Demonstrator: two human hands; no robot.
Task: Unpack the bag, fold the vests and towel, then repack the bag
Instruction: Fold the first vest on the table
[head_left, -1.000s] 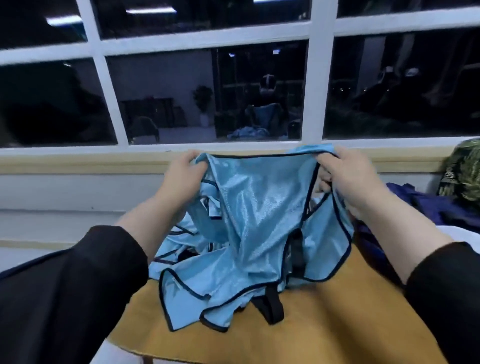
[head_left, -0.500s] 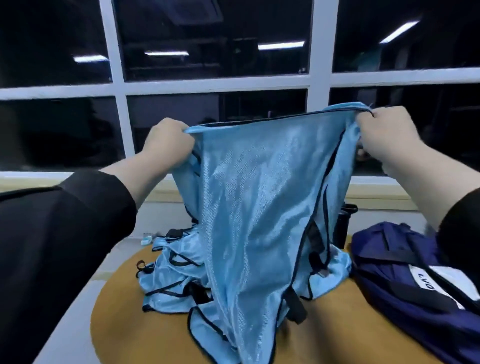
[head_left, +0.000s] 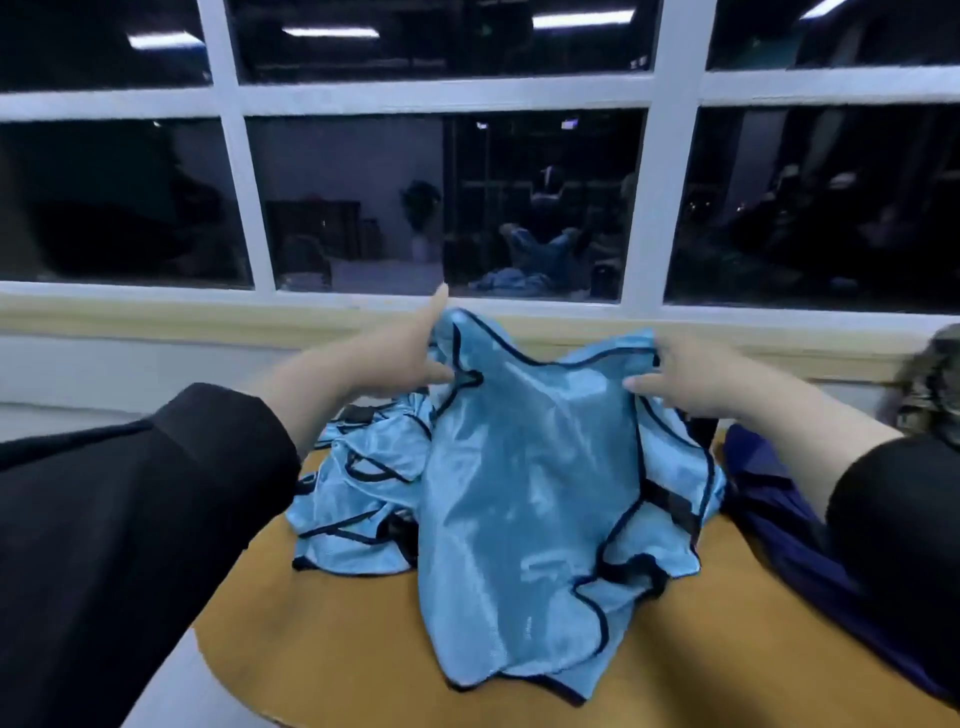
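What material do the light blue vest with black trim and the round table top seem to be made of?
Light blue vest with black trim: probably thin synthetic fabric, since it is shiny and drapes in soft folds. Round table top: smooth, matte, yellow-brown; the material is unclear.

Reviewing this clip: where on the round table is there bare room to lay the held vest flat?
Bare table shows at the near edge, in front of the held vest and the vest pile, and a strip right of the hem beside the navy bag. The far half is crowded, under both hands.
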